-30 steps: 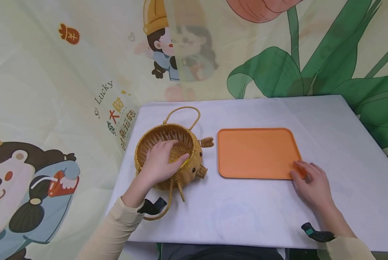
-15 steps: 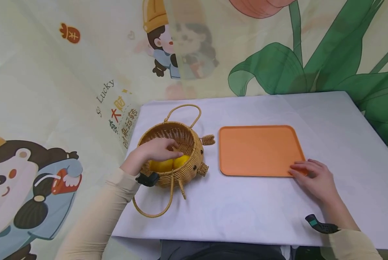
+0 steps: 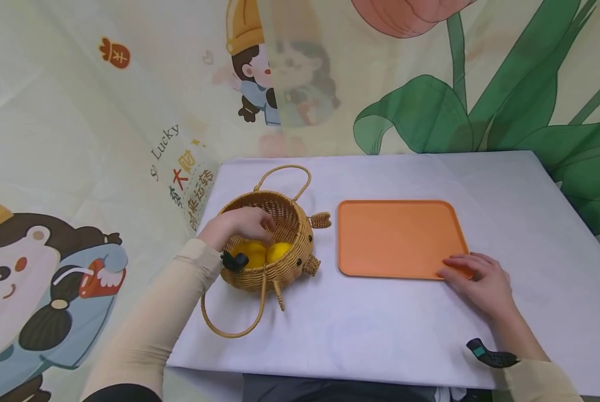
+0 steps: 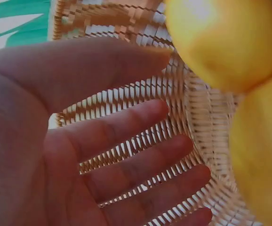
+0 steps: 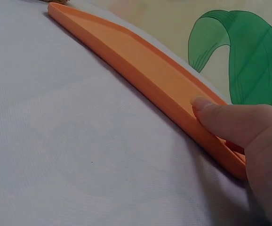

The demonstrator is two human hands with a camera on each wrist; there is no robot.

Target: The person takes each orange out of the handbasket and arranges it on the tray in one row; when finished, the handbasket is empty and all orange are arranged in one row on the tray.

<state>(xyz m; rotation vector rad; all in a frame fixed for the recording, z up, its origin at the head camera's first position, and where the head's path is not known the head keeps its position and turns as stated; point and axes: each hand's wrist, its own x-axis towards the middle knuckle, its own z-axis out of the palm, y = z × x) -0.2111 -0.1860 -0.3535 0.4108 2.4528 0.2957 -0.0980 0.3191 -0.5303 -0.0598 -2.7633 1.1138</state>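
Inside the wicker basket (image 3: 250, 282), my left hand (image 3: 250, 223) reaches over two yellow fruits (image 3: 279, 252). In the left wrist view the left hand (image 4: 112, 146) has its fingers extended and apart beside the fruits (image 4: 225, 42), touching neither, with the basket weave (image 4: 211, 122) behind. An orange tray (image 3: 400, 237) lies flat to the basket's right. My right hand (image 3: 483, 282) rests at its near right corner. In the right wrist view the right hand's thumb (image 5: 230, 120) lies on the rim of the tray (image 5: 145, 70); its other fingers are mostly hidden.
A white cloth (image 3: 370, 329) covers the table. One basket handle (image 3: 232, 335) droops toward the near edge, and the other (image 3: 285, 167) stands out at the back. A printed curtain (image 3: 405, 56) hangs behind the table.
My left hand has shifted back and left inside the basket, uncovering the yellow fruits. My right hand has stayed at the tray's corner, moving slightly left along it.
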